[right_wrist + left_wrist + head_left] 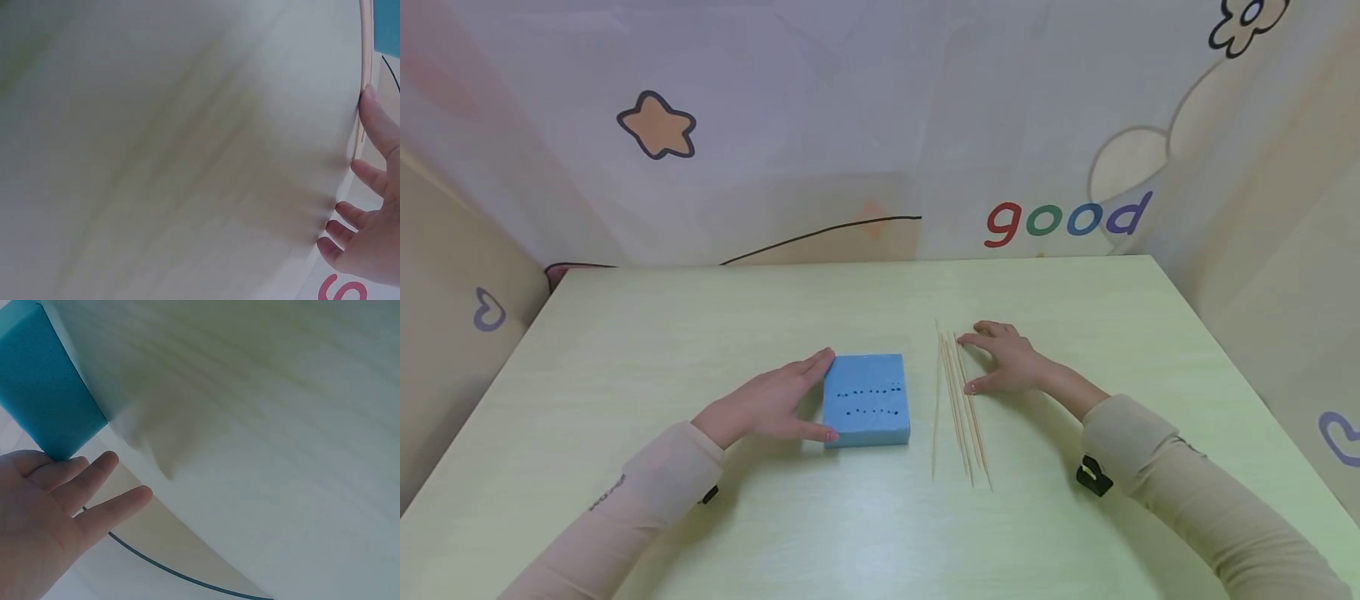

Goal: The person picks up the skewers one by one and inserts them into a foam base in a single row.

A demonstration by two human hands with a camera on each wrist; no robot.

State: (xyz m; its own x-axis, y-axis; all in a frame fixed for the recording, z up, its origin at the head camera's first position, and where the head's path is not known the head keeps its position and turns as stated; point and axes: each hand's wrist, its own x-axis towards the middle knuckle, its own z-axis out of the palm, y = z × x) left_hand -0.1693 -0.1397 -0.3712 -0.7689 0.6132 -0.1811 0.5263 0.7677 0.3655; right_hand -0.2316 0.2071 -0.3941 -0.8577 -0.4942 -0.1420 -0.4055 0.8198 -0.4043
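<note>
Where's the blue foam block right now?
In the head view, the blue foam block sits mid-way across the table, left hand at its left side, thin wooden sticks to its right.

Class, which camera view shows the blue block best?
The head view: the blue block shows nearly whole, with two rows of dark dots on top. The left wrist view crops it; the right wrist view catches only a small piece.

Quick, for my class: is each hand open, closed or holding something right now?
Left hand: open, touching the blue block.
Right hand: open, at the thin sticks, gripping none.
</note>
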